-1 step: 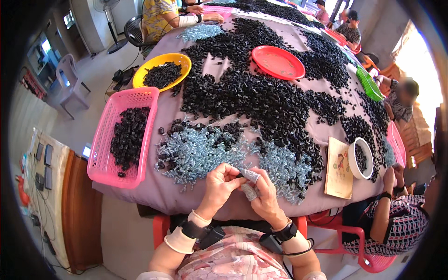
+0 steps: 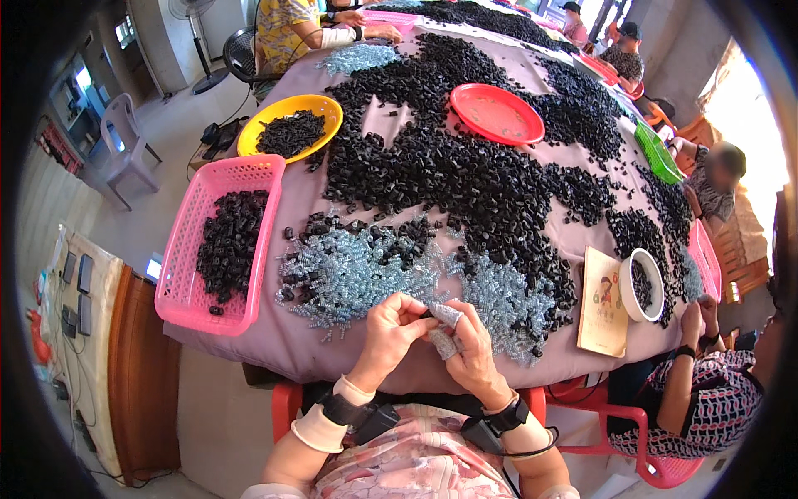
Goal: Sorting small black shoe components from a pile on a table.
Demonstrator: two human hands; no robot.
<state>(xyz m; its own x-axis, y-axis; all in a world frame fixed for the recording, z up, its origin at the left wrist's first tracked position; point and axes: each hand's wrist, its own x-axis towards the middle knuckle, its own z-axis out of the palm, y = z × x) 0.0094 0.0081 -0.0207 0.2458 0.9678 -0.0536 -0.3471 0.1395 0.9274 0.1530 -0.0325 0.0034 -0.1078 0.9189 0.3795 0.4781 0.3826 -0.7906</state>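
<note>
Close together over the near table edge, my left hand (image 2: 389,328) and my right hand (image 2: 472,349) meet fingertip to fingertip. Between them shows a small black part (image 2: 429,313), mostly covered by the fingers. Both hands are closed in a pinch around it. Grey-white wraps (image 2: 446,317) cover the thumb and a finger of my right hand. Just beyond the hands lies a heap of pale blue, clear coil-like pieces (image 2: 353,270), with some black parts mixed in. A wide spread of small black plastic parts (image 2: 440,175) lies behind that.
A pink basket (image 2: 173,287) with black parts stands left, below a yellow bowl (image 2: 334,115). Farther off is a red tray (image 2: 497,112). To the right are a booklet (image 2: 603,312), a white bowl (image 2: 627,287) and a seated person (image 2: 706,391). Others sit around the table.
</note>
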